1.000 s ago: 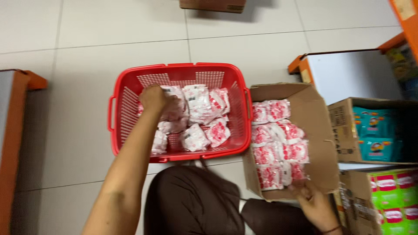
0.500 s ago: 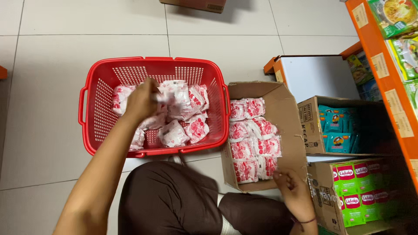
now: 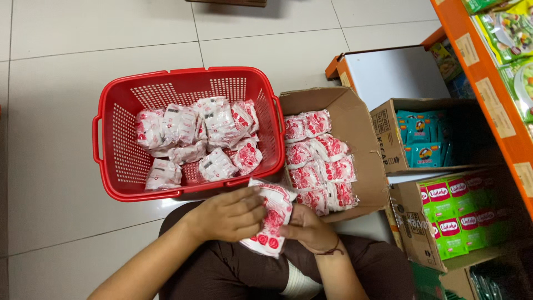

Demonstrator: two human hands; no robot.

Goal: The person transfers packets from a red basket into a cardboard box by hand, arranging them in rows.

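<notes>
- Leftmost, a red plastic basket (image 3: 111, 166) with perforated walls stands on the pale tiled floor (image 3: 50, 100); loose red-and-white packets (image 3: 194, 133) lie heaped inside it, mostly toward its right half.
- Just below the basket's near rim, the left hand (image 3: 230, 215) comes in from the lower left, its fingers (image 3: 252, 208) curled and pressed against the left face of a red-and-white packet bundle (image 3: 272, 219).
- That bundle is held upright between the two hands, above the person's lap in dark brown trousers (image 3: 222, 272), just in front of the gap between basket and box.
- Next, the right hand (image 3: 308, 229) grips the bundle from its right side, fingers (image 3: 294, 214) wrapped onto it and closed; a thin dark band circles the wrist.
- Beside the basket, touching its right wall, an open cardboard box (image 3: 361, 139) holds more of the same red-and-white packets (image 3: 316, 161) stacked in rows along its left half.
- Further right, another open carton (image 3: 383, 139) shows blue sachets (image 3: 425, 139), and below it a carton (image 3: 413, 228) holds green sachets (image 3: 455, 211).
- At the far right edge runs an orange shelf (image 3: 472, 66) carrying green packaged goods (image 3: 511, 28).
</notes>
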